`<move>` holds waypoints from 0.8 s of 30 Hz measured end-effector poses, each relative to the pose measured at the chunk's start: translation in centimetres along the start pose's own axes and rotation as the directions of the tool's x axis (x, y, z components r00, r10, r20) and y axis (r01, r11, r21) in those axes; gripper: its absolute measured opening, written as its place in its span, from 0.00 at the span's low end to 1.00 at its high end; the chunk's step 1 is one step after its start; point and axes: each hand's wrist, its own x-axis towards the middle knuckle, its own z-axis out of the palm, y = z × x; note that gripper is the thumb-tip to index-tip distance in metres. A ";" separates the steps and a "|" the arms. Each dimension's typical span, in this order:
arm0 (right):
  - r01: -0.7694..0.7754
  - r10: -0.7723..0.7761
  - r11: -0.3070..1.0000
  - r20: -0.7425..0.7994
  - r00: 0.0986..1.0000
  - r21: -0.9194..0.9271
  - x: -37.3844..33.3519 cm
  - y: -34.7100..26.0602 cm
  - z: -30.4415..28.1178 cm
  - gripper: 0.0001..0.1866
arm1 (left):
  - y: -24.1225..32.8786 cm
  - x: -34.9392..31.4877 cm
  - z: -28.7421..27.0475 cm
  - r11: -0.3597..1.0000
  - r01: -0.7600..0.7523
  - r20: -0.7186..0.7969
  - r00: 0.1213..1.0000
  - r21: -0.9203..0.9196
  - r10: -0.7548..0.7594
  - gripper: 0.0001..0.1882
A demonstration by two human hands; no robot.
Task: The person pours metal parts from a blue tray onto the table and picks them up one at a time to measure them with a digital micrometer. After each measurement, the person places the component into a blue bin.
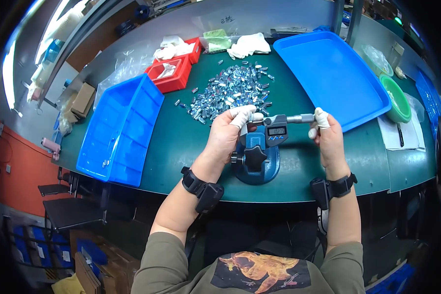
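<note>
A digital micrometer (278, 126) with a small screen sits clamped in a blue stand (267, 171) near the table's front edge. My left hand (225, 132), with white covers on some fingertips, is pinched at the micrometer's left end. Whatever lies between those fingers is hidden. At the other end, the covered fingertips of my right hand (329, 139) close on the grey knob of the micrometer. Just beyond the stand spreads a loose pile of small shiny metal pieces (235, 90).
A deep blue bin (125, 152) stands at the left, with red boxes (179, 81) holding white cloth behind it. At the right lie a shallow blue tray (323, 73), a green basket (402, 105) and a pen (400, 134) on paper. A white cloth (250, 45) lies at the back.
</note>
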 end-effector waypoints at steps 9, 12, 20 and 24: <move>-0.064 0.063 0.996 0.005 0.998 0.059 -0.2 -0.2 0.0 0.16 | 0.2 -0.2 -0.1 0.997 0.051 0.013 0.999 -0.058 -0.051 0.11; -0.067 0.067 0.998 0.014 0.998 0.022 -0.1 -0.1 -0.1 0.17 | 0.2 -0.2 -0.2 0.994 0.073 0.019 0.997 -0.078 -0.072 0.11; -0.104 0.104 0.995 -0.023 0.994 0.000 -0.1 -0.3 -0.2 0.19 | 0.0 -0.2 -0.1 0.993 0.082 0.014 0.997 -0.080 -0.081 0.11; -0.103 0.103 0.992 -0.004 0.995 0.071 0.2 -0.2 -0.2 0.19 | -0.1 -0.2 -0.2 0.995 0.077 0.007 0.997 -0.069 -0.077 0.12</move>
